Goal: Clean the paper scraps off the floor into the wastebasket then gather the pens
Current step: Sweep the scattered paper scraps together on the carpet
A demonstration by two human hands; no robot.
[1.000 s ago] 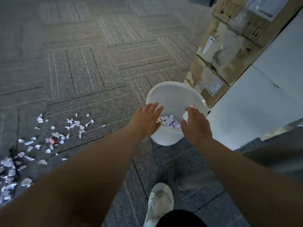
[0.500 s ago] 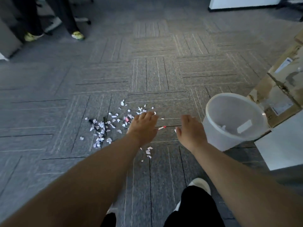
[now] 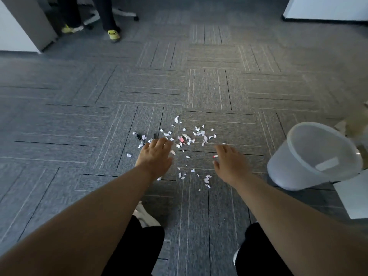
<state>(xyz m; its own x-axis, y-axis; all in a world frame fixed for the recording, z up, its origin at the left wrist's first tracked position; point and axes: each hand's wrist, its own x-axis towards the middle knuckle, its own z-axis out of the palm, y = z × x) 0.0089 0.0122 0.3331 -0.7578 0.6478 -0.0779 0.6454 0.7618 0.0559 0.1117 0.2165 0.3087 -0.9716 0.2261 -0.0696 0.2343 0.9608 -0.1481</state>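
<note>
Head view: both hands reach out palm-down over the floor (image 3: 79, 126). The left hand (image 3: 155, 154) has its fingers straight and spread over the left side of the scraps (image 3: 199, 134), holding nothing. The right hand (image 3: 229, 162) is likewise spread and empty at the scatter's right side (whether either touches the floor I cannot tell). Scraps lie between and beyond the hands, with a thinner trail nearer the knees. Dark pens (image 3: 140, 136) seem to lie just beyond the left fingertips, partly covered by paper. The wastebasket (image 3: 288, 172) stands to the right, well apart from the scatter. The step looks like raking: sweep both hands inward into one heap, leave the pens out, then cup the heap and carry it over the rim.
</note>
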